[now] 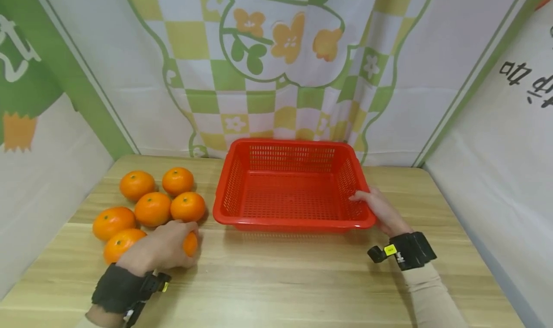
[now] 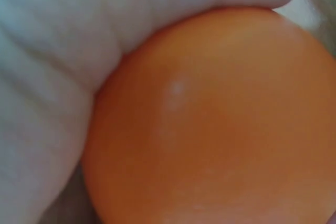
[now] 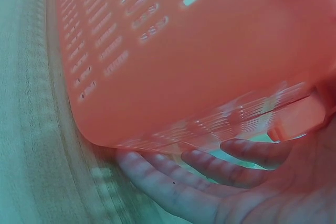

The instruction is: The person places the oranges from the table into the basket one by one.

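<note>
Clasping a mandarin (image 1: 190, 244) at lower left with the left hand (image 1: 162, 247), pinching the red perforated basket (image 1: 294, 224) mid-frame on its right side with the right hand (image 1: 386, 212), perhaps risking rolling neighbouring mandarins (image 1: 187, 207) by brushing past, or tilting the basket by overpressing.

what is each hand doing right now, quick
Left hand: holding an orange fruit.
Right hand: gripping the red basket by its right side.
</note>
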Motion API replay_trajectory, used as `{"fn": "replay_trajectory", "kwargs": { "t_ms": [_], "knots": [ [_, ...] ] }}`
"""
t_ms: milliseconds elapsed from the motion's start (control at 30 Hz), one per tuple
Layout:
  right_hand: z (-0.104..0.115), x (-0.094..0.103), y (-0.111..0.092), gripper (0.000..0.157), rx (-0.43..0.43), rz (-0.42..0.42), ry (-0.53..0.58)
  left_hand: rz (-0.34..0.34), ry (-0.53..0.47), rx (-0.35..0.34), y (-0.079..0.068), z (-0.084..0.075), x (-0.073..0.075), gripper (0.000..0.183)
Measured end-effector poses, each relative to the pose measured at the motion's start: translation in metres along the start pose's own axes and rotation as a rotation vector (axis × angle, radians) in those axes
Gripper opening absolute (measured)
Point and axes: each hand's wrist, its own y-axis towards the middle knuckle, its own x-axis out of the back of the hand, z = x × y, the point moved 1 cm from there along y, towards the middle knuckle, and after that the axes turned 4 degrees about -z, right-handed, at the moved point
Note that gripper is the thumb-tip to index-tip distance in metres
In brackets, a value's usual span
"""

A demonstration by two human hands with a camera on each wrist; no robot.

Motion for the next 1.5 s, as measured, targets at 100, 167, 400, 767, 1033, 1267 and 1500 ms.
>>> {"fn": "replay_trajectory", "kwargs": {
  "t_ms": [100,167,400,767,1033,1267,1500],
  "knots": [
    [0.0,0.002,0.0,0.046,0.006,0.0,-0.004,0.002,-0.001,-0.024,-0.001,-0.005,-0.001,0.046],
    [0.0,0.003,-0.001,0.046,0.005,0.001,-0.006,-0.008,0.014,-0.059,-0.002,-0.009,-0.001,0.046],
    [0.001,0.002,-0.002,0.044,-0.01,-0.018,-0.013,-0.072,0.038,-0.147,-0.014,-0.027,0.012,0.046],
    [0.001,0.0,0.001,0.047,-0.008,-0.005,-0.013,-0.247,0.022,-0.326,-0.036,-0.05,0.032,0.049],
    [0.001,0.001,0.001,0.047,-0.023,-0.019,-0.02,-0.357,0.025,-0.439,-0.036,-0.062,0.037,0.048],
    [0.002,0.001,0.0,0.048,-0.018,-0.015,-0.013,-0.375,0.009,-0.464,-0.028,-0.07,0.041,0.046],
    [0.002,0.001,-0.001,0.049,-0.006,-0.005,-0.006,-0.39,0.009,-0.489,-0.022,-0.075,0.047,0.049]
  ]
}}
